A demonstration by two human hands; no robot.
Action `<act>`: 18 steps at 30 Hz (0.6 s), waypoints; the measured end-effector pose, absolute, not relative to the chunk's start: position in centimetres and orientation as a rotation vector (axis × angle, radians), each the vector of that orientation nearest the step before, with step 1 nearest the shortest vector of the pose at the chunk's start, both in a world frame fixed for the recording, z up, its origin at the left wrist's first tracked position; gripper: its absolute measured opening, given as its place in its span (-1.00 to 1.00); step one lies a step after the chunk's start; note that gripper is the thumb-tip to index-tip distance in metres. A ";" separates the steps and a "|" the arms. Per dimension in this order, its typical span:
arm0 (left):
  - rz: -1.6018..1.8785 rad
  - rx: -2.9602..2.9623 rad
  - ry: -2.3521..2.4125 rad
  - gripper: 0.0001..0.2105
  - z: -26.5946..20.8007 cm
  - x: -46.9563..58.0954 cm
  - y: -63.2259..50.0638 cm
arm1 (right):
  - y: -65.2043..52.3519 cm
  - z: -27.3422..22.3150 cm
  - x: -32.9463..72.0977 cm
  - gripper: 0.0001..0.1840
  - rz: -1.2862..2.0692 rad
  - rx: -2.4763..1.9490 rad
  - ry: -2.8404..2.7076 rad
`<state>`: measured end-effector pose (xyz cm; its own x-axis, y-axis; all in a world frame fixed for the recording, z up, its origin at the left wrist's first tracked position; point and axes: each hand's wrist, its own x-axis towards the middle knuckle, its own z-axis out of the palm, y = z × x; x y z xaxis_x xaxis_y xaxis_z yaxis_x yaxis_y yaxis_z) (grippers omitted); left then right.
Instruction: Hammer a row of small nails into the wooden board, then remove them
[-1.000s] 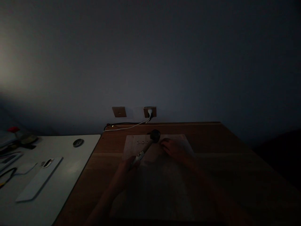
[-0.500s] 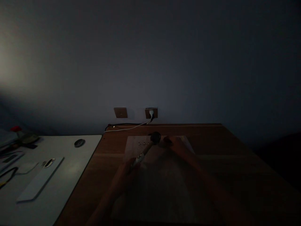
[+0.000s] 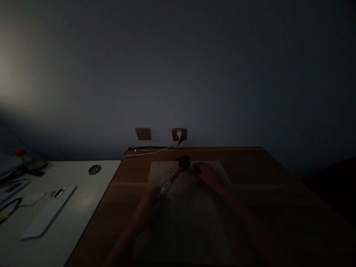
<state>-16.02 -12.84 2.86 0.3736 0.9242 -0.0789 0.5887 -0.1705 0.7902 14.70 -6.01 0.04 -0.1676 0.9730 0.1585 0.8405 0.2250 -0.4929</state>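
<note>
In the dim light my left hand (image 3: 155, 200) is closed around the pale, patterned grip of a mallet (image 3: 175, 174). Its dark round head (image 3: 184, 162) points away from me, above the far part of a pale board (image 3: 191, 222). My right hand (image 3: 205, 172) is just right of the mallet head, fingers bent together low over the board. Whatever those fingers hold, if anything, is too dark to make out. Several small nails (image 3: 170, 170) stand upright in a row on the board, left of the mallet head.
Under the board is a brown wooden table (image 3: 267, 200) against the wall. Behind it, a plug with a white cable (image 3: 155, 152) sits in a wall socket (image 3: 179, 134). To the left, a white table (image 3: 91, 196) carries a long white box-like object (image 3: 47, 215) and a round dark lid-like thing (image 3: 94, 169).
My right hand has shifted slightly and shows more sharply, its fingers curled near the mallet head. The mallet in my left hand stays almost in place.
</note>
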 end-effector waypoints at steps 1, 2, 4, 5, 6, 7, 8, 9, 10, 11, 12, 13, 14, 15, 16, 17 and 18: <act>0.549 1.880 1.303 -0.55 3.1 -15.8 -12.7 | -6.0 0.2 14.6 -0.71 0.404 -1.679 -2.061; 0.543 1.892 1.293 -0.56 3.4 -15.5 -12.6 | -6.1 0.3 14.5 -0.72 0.403 -1.690 -2.050; 0.522 1.920 1.276 -0.58 3.8 -14.9 -12.1 | -6.3 0.6 14.4 -0.72 0.401 -1.704 -2.022; 0.510 1.935 1.271 -0.59 3.9 -14.6 -11.9 | -6.4 0.8 14.5 -0.72 0.400 -1.708 -2.007; 0.501 1.949 1.269 -0.60 4.0 -14.3 -11.7 | -6.6 0.8 14.6 -0.72 0.397 -1.711 -1.992; 0.489 1.960 1.263 -0.61 4.0 -14.0 -11.5 | -6.7 0.8 14.9 -0.71 0.391 -1.715 -1.976; 0.477 1.968 1.254 -0.61 4.0 -13.7 -11.3 | -6.9 0.8 15.3 -0.69 0.383 -1.721 -1.960; 0.461 1.971 1.238 -0.61 3.9 -13.4 -11.2 | -7.1 0.7 15.8 -0.67 0.373 -1.728 -1.945; 0.449 1.973 1.223 -0.61 3.7 -13.2 -11.1 | -7.3 0.6 16.3 -0.64 0.363 -1.737 -1.932; 0.437 1.972 1.211 -0.61 3.6 -13.1 -11.0 | -7.4 0.4 16.8 -0.61 0.352 -1.745 -1.921; 0.430 1.968 1.204 -0.61 3.4 -13.0 -11.0 | -7.6 0.3 17.3 -0.57 0.341 -1.749 -1.913; 0.426 1.963 1.207 -0.61 3.3 -12.9 -11.0 | -7.9 0.3 17.8 -0.54 0.329 -1.748 -1.909; 0.425 1.955 1.218 -0.60 3.2 -12.8 -11.0 | -8.1 0.3 18.1 -0.53 0.318 -1.742 -1.908; 0.424 1.948 1.235 -0.60 3.1 -12.8 -11.1 | -8.4 0.3 18.3 -0.54 0.309 -1.731 -1.910; 0.419 1.946 1.255 -0.60 3.1 -12.9 -11.1 | -8.7 0.4 18.3 -0.58 0.302 -1.717 -1.916; 0.409 1.948 1.271 -0.60 3.2 -12.9 -11.1 | -9.1 0.5 18.2 -0.64 0.301 -1.701 -1.926; 0.402 1.953 1.284 -0.61 3.3 -13.0 -11.1 | -9.4 0.6 17.8 -0.71 0.308 -1.684 -1.938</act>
<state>-12.97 -11.09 3.26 0.4474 0.8837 -0.1372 0.6480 -0.2146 0.7308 17.82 -9.44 0.63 -0.0649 0.9654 0.2526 0.8397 0.1896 -0.5089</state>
